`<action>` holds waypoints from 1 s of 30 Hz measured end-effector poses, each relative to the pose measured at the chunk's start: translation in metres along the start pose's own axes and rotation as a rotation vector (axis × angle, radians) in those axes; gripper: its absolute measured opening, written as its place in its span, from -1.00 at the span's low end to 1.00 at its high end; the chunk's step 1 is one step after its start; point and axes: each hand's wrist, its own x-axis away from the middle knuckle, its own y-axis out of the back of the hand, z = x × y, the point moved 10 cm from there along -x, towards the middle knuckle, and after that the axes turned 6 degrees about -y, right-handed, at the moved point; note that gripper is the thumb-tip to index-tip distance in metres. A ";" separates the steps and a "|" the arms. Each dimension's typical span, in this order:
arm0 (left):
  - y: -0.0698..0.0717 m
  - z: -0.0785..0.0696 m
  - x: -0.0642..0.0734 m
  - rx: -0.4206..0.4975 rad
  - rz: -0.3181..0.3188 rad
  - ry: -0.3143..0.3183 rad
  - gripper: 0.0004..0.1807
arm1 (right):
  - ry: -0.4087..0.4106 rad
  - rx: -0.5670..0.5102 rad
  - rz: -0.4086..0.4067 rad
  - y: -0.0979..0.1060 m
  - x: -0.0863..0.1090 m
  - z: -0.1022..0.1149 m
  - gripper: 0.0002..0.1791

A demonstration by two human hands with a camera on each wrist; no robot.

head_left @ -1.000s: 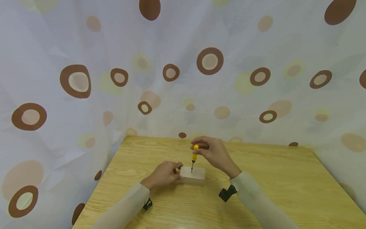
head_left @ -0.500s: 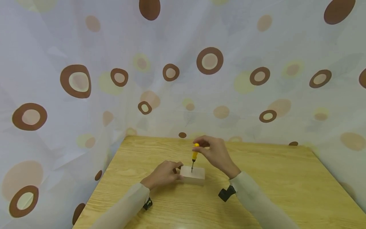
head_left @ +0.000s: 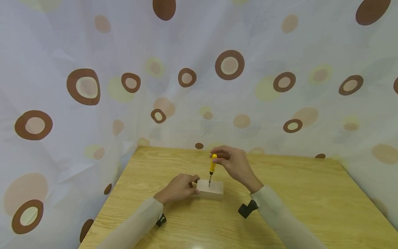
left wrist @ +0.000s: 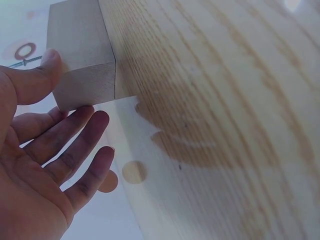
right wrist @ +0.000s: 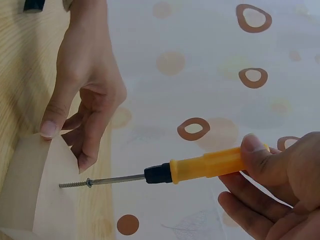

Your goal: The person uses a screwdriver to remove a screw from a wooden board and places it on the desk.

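A pale wooden block (head_left: 210, 190) lies on the table, its left end pinched between the thumb and fingers of my left hand (head_left: 179, 188). From the block's top face stands a screw (right wrist: 75, 184), its threaded shank largely exposed. A screwdriver (right wrist: 210, 165) with a yellow handle and black collar meets the screw head with its shaft tip, tilted slightly in the head view. My right hand (head_left: 234, 165) pinches the handle near its upper end between thumb and fingers. In the left wrist view, the block's end (left wrist: 87, 82) shows between thumb and fingertips.
The wood-grain table (head_left: 295, 200) spreads around the block. Behind and to the left hangs a white sheet (head_left: 186, 41) with brown and yellow circles. Black wrist cameras (head_left: 247, 209) sit below both cuffs.
My right fingers have shifted a little on the screwdriver's handle. The left hand, block and screw keep their places; the head view has moved slightly.
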 end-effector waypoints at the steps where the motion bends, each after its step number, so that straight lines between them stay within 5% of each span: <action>1: 0.000 0.000 0.000 0.003 0.001 0.006 -0.51 | -0.003 0.002 0.012 -0.001 0.000 0.000 -0.75; 16: -0.001 -0.001 0.001 0.006 0.002 0.025 -0.53 | 0.055 0.006 -0.013 -0.001 0.003 0.006 -0.75; 25: 0.000 -0.004 0.001 -0.011 -0.001 0.013 -0.56 | 0.016 0.006 -0.018 -0.003 0.003 0.001 -0.74; 30: 0.000 -0.003 0.001 -0.025 -0.007 0.014 -0.53 | 0.032 0.004 0.063 -0.008 0.001 0.003 -0.72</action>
